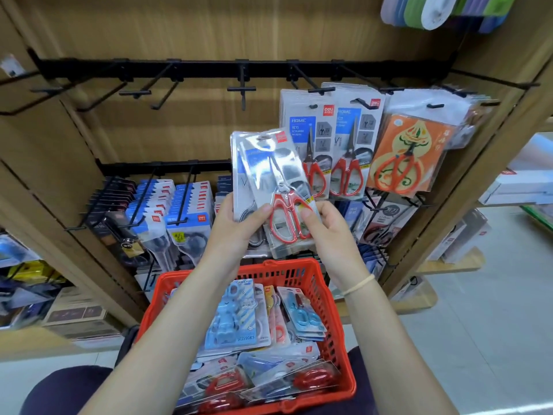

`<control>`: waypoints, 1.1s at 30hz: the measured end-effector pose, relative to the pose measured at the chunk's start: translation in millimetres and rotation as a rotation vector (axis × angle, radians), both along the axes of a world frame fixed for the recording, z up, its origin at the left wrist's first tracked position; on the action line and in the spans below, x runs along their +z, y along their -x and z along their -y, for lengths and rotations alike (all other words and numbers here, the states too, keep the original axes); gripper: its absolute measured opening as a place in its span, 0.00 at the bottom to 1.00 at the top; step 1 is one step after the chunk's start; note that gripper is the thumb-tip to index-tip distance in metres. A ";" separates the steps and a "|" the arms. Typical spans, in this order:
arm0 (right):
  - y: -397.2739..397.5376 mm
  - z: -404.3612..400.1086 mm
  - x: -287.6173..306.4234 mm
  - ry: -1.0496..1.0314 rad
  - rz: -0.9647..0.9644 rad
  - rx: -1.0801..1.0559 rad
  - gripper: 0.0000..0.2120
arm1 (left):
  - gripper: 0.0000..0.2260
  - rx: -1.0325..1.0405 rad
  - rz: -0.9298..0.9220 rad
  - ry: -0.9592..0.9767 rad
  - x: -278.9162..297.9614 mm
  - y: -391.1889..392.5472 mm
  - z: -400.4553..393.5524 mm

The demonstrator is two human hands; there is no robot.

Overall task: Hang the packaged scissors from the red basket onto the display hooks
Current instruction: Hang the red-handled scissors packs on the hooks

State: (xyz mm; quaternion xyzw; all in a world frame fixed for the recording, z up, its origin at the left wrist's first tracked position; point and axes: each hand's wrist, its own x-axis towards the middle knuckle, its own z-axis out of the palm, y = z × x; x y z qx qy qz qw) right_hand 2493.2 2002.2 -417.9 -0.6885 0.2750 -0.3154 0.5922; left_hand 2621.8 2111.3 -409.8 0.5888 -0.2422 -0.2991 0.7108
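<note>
Both hands, left (pixel 236 223) and right (pixel 326 226), gripped packaged scissors (pixel 269 181) above the red basket (pixel 335 310), below empty display hooks (pixel 242 88).

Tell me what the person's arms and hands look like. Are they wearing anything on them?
Both arms are bare, with no sleeves showing up to where the picture ends. The left hand wears nothing: no glove, ring or watch that can be seen. The right hand is bare too, but just below it a thin, pale band, like a hair tie, goes round the wrist.
</note>
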 end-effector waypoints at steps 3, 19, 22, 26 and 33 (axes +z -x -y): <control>2.1 2.8 0.7 0.001 0.086 -0.106 0.13 | 0.18 0.011 0.009 0.011 -3.2 -3.8 -3.5; -4.6 20.9 14.8 -0.009 0.117 -0.284 0.08 | 0.17 0.063 0.016 0.033 -4.5 -8.8 -6.9; -11.5 29.8 10.9 -0.075 0.113 -0.291 0.08 | 0.18 0.057 0.018 0.044 -3.8 -7.9 -7.8; -17.2 34.3 7.2 -0.167 0.032 -0.313 0.15 | 0.20 0.062 0.011 0.055 -1.2 -6.3 -8.3; 1.7 19.2 0.1 -0.144 -0.061 -0.280 0.14 | 0.25 0.064 0.028 0.061 1.1 -1.4 -2.3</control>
